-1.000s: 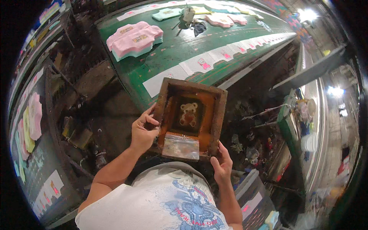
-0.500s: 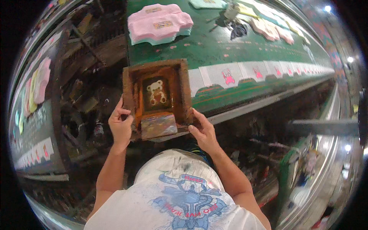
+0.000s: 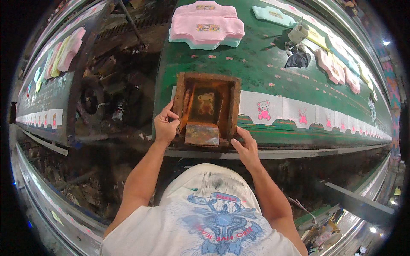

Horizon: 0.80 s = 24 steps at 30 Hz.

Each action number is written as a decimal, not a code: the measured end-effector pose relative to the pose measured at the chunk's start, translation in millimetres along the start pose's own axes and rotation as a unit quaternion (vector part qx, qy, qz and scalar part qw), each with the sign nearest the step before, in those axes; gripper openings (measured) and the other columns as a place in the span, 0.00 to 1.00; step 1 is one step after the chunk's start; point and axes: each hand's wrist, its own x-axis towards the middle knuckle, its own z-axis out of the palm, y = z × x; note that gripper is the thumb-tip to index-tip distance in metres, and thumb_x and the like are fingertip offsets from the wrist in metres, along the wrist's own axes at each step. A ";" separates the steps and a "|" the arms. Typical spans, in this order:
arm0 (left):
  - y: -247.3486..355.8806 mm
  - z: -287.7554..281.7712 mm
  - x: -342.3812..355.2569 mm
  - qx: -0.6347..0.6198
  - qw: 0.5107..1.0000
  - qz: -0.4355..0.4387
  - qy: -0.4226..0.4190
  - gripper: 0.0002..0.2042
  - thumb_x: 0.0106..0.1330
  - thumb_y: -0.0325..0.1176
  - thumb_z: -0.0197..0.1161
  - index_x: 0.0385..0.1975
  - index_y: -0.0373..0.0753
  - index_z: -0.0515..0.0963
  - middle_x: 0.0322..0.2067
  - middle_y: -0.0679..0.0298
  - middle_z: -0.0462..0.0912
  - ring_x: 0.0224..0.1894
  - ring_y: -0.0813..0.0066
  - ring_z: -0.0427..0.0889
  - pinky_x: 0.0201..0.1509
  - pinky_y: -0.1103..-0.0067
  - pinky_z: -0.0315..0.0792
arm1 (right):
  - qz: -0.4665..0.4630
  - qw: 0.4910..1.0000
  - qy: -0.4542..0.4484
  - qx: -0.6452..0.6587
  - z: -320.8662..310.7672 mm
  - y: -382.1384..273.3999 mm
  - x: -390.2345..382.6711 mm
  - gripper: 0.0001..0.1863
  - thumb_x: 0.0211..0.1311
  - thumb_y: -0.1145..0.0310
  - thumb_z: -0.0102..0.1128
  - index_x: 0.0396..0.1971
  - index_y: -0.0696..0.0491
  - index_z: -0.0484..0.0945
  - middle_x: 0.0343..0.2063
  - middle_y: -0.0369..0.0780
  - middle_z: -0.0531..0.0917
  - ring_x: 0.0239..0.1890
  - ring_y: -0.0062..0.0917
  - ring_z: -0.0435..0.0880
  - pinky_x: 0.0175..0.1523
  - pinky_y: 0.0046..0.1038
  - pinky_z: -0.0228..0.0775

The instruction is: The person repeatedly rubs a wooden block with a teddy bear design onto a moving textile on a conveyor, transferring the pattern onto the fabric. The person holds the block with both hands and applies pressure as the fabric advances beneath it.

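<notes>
A wooden screen-printing frame (image 3: pixel 235 100) with deep, ink-stained walls lies at the near edge of the green table, over the left end of a row of white fabric pieces. In its mesh shows a pale teddy bear stencil (image 3: pixel 206 104). A block-like squeegee (image 3: pixel 202 135), smeared with ink, leans inside the frame's near end. My left hand (image 3: pixel 165 123) is closed on the frame's left side, thumb and fingers bent. At the near right corner, my right hand (image 3: pixel 247 147) grips the frame with thumb and fingers.
White pieces with pink bear prints (image 3: pixel 264 111) run rightward along the green table (image 3: pixel 256 64). Stacked pink cut fabric (image 3: pixel 207 25) lies at the far side, with a pot (image 3: pixel 298 33) and black cloth (image 3: pixel 297 59) farther right. Another table (image 3: pixel 55 102) stands left, across a cluttered gap.
The view has swung, and the scene sits further right and more level. The frame, in both hands, has come down over the leftmost white piece at the table's edge.
</notes>
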 end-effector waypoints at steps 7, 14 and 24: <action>-9.5 -2.6 -5.6 0.023 0.999 -0.035 0.014 0.09 0.60 0.12 0.67 0.29 0.35 0.80 0.83 0.36 0.73 0.83 0.56 0.78 0.85 0.67 0.67 | -0.035 0.999 0.013 -0.031 -0.1 13.0 1.5 0.30 0.74 0.71 0.76 0.74 0.62 0.83 0.75 0.50 0.82 0.77 0.39 0.82 0.77 0.36 0.78; -10.3 -1.3 -8.6 0.041 0.999 -0.029 0.021 0.08 0.60 0.13 0.68 0.30 0.35 0.81 0.82 0.39 0.76 0.80 0.61 0.81 0.84 0.70 0.69 | -0.030 0.997 0.034 -0.068 6.8 -0.8 5.4 0.30 0.74 0.72 0.77 0.74 0.59 0.83 0.74 0.50 0.83 0.76 0.45 0.83 0.81 0.42 0.73; -24.2 -7.3 -5.4 0.029 1.000 -0.001 0.000 0.07 0.60 0.14 0.69 0.33 0.34 0.84 0.82 0.41 0.78 0.71 0.69 0.87 0.74 0.72 0.76 | -0.304 0.848 -0.141 -0.411 59.2 -79.7 17.4 0.27 0.65 0.73 0.77 0.66 0.53 0.88 0.71 0.46 0.84 0.71 0.48 0.84 0.73 0.50 0.78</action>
